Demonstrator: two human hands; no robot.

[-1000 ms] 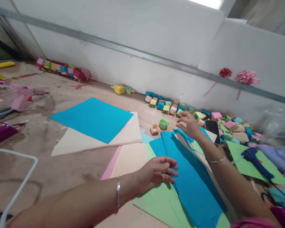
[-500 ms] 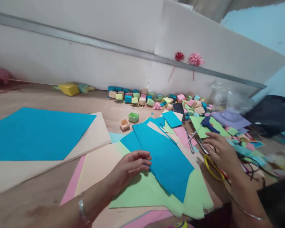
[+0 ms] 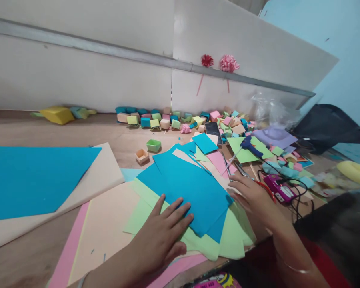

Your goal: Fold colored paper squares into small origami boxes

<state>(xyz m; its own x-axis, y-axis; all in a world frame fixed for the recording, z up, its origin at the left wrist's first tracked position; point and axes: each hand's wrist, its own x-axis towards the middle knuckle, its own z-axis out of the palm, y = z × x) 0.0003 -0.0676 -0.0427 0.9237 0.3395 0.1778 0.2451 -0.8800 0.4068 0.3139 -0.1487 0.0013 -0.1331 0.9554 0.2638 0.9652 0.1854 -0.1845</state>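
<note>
Left hand [image 3: 163,232]: palm down, fingers spread, released
Right hand [image 3: 252,198]: fingers half-bent, can't tell grip
Blue sheet [image 3: 189,180]: under left fingertips, corner by right hand, near table [image 3: 106,130] front edge

Bright blue sheets [image 3: 192,184]; pale green sheets [image 3: 235,234]; peach sheet [image 3: 108,220]; dark blue glue gun [image 3: 252,148].

You have moderate, diffuse light, source out of frame | your blue sheets [image 3: 189,180] look evenly lit | soft shadow beneath the green box [image 3: 154,145] | pale glints on the clear plastic [image 3: 265,110] | your right hand [image 3: 252,198] slightly blurred | yellow ring [image 3: 355,173] soft, stretched at your right edge
</note>
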